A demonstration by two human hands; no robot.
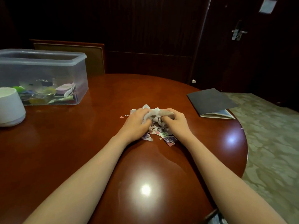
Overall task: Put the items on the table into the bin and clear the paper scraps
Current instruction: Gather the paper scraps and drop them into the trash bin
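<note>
- Step in hand, by my reading: gathering the paper scraps (156, 122); small items already lie inside the clear plastic bin (48, 73)
- Scrap heap sits on the round wooden table (80, 151), well right of the bin and nearer the person
- Left hand (137, 122) and right hand (175, 121) flank the heap, touching it; fingers of both curl inward and dig into the paper, gripping it from opposite sides
- Stray bits (122, 117) lie just off the heap, on the bin's side
- Next move likely calls for a firm two-handed squeeze, a lift, and a carry left to the bin; loose bits may drop
- Dark booklet (210, 101) far right of the bin, possibly yet to go in; white cup (11, 107) just in front of the bin
- No brand, label or legible writing; scraps show purple and green print only
</note>
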